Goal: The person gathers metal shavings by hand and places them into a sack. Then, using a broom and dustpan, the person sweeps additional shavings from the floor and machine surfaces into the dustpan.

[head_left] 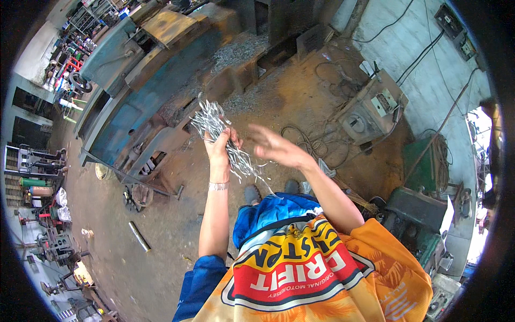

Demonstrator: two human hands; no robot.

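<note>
My left hand (219,148) is closed around a tangled bundle of long, silvery metal shavings (209,119) in front of my body. Curly ends stick out above the fist, and more strands hang down on its right side. Just right of the bundle is my right hand (274,146), slightly blurred, with its fingers stretched toward the strands and nothing seen in them. A small gap seems to separate its fingertips from the shavings.
A large blue machine bed (120,121) stands ahead to the left, with loose shavings (236,53) heaped beyond it. Cables (308,142) lie coiled on the floor near a grey box-shaped machine (370,107). A metal bar (139,236) rests on the floor at left.
</note>
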